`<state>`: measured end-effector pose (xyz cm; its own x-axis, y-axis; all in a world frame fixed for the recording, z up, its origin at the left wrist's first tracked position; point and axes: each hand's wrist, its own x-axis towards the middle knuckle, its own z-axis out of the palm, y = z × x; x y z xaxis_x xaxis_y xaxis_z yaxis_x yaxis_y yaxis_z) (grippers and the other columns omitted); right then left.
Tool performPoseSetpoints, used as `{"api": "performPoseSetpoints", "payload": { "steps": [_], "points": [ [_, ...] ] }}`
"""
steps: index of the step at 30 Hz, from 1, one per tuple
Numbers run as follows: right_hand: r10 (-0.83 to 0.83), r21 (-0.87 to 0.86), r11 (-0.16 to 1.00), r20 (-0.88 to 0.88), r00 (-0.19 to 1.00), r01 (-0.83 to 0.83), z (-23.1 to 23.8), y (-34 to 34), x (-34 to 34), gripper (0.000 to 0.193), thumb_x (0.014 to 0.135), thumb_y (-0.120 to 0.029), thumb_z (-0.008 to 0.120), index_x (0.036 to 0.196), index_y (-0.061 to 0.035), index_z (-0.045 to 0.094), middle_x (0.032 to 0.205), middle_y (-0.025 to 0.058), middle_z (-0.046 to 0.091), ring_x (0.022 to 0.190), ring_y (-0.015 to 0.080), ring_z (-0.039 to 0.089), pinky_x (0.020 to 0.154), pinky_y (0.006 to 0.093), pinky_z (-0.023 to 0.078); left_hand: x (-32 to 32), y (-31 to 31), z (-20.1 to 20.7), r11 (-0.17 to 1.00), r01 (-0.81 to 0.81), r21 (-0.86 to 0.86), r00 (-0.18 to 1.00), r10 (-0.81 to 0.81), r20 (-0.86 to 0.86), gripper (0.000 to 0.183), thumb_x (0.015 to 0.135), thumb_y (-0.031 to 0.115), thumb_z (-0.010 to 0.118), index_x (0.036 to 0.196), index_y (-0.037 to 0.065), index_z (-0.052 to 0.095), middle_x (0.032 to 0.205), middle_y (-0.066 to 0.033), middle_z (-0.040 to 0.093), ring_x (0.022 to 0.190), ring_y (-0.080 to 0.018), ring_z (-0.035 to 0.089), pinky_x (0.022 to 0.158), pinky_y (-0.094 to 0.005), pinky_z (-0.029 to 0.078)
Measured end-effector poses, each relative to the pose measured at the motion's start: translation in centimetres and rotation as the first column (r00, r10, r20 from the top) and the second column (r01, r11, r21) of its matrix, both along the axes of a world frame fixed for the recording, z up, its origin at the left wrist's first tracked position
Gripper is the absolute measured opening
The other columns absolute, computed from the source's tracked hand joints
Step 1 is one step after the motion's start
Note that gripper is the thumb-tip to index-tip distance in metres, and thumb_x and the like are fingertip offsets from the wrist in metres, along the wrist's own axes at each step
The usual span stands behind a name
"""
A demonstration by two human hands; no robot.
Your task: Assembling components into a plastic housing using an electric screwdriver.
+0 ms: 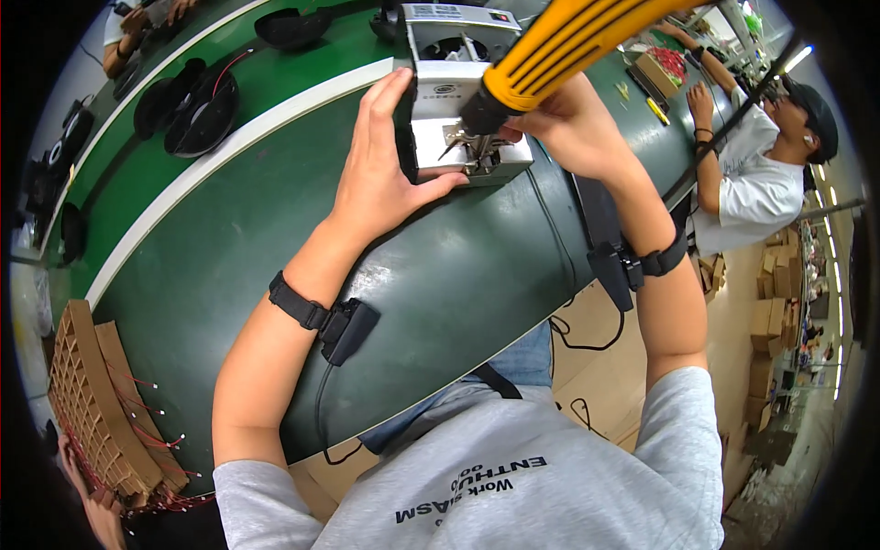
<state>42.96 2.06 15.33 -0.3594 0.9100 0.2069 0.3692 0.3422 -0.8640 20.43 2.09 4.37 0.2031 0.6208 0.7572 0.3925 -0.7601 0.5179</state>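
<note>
A silver, boxy screw feeder [446, 90] stands at the far side of the green work surface, with a small mechanism at its front. My left hand [374, 170] grips its left side, fingers along the wall and thumb at the front lower edge. A yellow and black electric screwdriver [573, 46] slants in from the upper right, its dark nose and thin bit over the feeder's front. My right hand [582, 128] is at the feeder's right, behind the screwdriver, with fingers bent close to the mechanism. The screwdriver hides part of those fingers and whatever they hold.
Black curved shells [203, 112] lie on the green strip beyond a white rail [247, 142]. A cardboard divider box [96, 403] with red wires stands at left. A co-worker [756, 174] is at right, near a carton of red pieces [655, 71]. Cables trail from my wrist straps.
</note>
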Motion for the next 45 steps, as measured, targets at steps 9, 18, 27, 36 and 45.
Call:
{"api": "performPoseSetpoints", "payload": {
  "steps": [9,18,27,36,45],
  "points": [
    [0.078,0.022,0.997,-0.036,0.996,-0.077,-1.1,0.3,1.3,0.009,0.101,0.001,0.063,0.093,-0.0015,0.059,0.082,0.0052,0.069,0.075,0.0112,0.063,0.07,0.028,0.054,1.3,-0.8,0.2,0.999,-0.048,-0.021,0.999,0.047,-0.02,0.128,0.061,0.027,0.1,0.158,-0.001,0.021,0.154,-0.0268,0.038,0.143,-0.043,0.041,0.118,-0.0472,0.038],
    [-0.01,0.161,0.987,0.011,1.0,0.008,-1.9,0.1,-0.5,0.013,0.1,-0.003,0.06,0.106,0.0011,0.07,0.072,0.0046,0.064,0.062,0.009,0.059,0.058,0.0292,0.051,1.3,-0.9,0.2,0.996,-0.063,-0.068,0.998,0.061,-0.033,0.126,0.064,0.026,0.099,0.158,-0.002,0.02,0.155,-0.0273,0.037,0.142,-0.0441,0.043,0.118,-0.0472,0.038],
    [-0.12,0.172,0.976,-0.085,0.989,0.133,-2.7,-0.4,-1.7,0.015,0.104,-0.011,0.057,0.102,0.0004,0.067,0.071,0.0033,0.064,0.062,0.0083,0.057,0.058,0.0287,0.049,2.0,-1.2,0.3,0.994,-0.06,-0.089,0.998,0.063,0.025,0.124,0.067,0.022,0.096,0.16,-0.003,0.017,0.153,-0.0277,0.04,0.14,-0.0432,0.045,0.116,-0.0463,0.041],
    [-0.146,0.15,0.973,-0.181,0.972,0.174,-3.7,-0.5,-1.0,0.03,0.109,-0.024,0.058,0.09,-0.001,0.058,0.073,0.0027,0.066,0.062,0.0077,0.056,0.058,0.0261,0.047,2.0,-1.3,0.3,0.992,-0.085,-0.09,0.996,0.085,-0.001,0.118,0.07,0.03,0.095,0.156,-0.003,0.02,0.152,-0.0302,0.042,0.14,-0.0427,0.047,0.117,-0.0462,0.04],
    [-0.258,0.27,0.898,-0.32,0.912,0.349,-2.2,-1.7,1.3,0.031,0.11,-0.03,0.054,0.099,-0.0029,0.064,0.084,0.0019,0.07,0.068,0.008,0.056,0.066,0.0259,0.048,1.7,-1.0,0.0,0.994,-0.065,-0.087,0.998,0.065,-0.001,0.122,0.07,0.028,0.096,0.158,-0.006,0.019,0.157,-0.0286,0.035,0.145,-0.044,0.04,0.121,-0.0464,0.035]
  ]
}}
